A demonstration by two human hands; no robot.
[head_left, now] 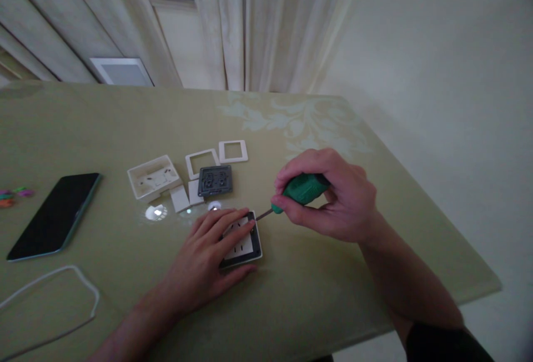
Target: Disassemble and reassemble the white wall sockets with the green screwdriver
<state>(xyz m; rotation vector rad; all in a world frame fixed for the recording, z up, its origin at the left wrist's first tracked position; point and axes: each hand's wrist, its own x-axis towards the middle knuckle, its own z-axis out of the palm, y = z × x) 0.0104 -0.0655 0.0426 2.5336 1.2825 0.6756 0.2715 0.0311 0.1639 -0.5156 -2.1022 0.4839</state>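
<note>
My right hand (333,198) is closed round the green handle of a screwdriver (302,190). Its metal shaft slants down to the left, and the tip meets the upper right edge of a wall socket (244,250). The socket has a white face with slots and a dark frame inside a white outer rim. Lying over it, my left hand (216,242) holds it against the table, fingers across the face and thumb along the near side. Those fingers hide the socket's left part. Whether the tip sits in a screw, I cannot tell.
Beyond my left hand lie a white back box (154,177), two white frames (233,151), white square plates (180,199) and a dark switch module (215,180). To the left are a black phone (56,215), a white cable (85,278) and small coloured pieces (14,195).
</note>
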